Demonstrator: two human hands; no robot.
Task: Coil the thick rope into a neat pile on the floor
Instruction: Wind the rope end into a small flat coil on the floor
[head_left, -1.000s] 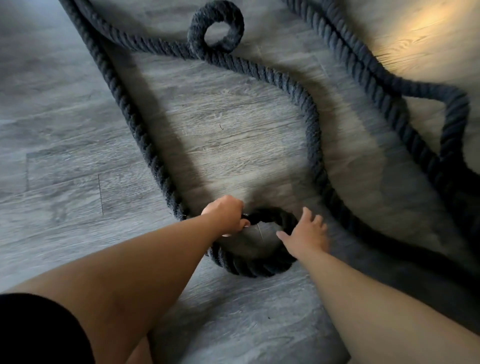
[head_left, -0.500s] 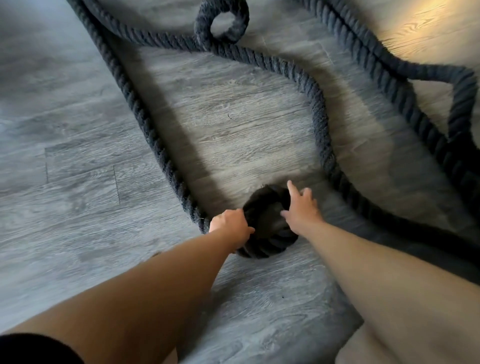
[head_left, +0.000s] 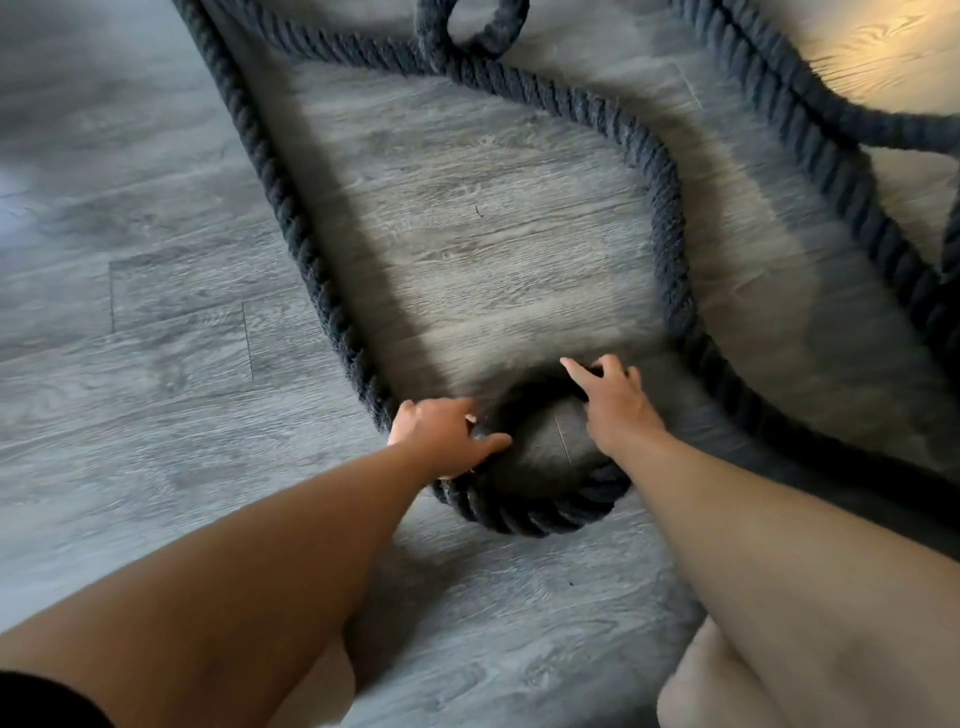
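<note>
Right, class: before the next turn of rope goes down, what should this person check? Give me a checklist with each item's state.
1. Flat base: starter ring lies flat on the floor, ok.
2. Anchor: left hand grips the ring's left side, ok.
3. Guide: right hand rests spread fingers on the far side, ok.
4. Feed: loose rope has a small kink loop at the top, not ok.
5. Rope end tucked inside the ring: cannot tell, blurred.
</note>
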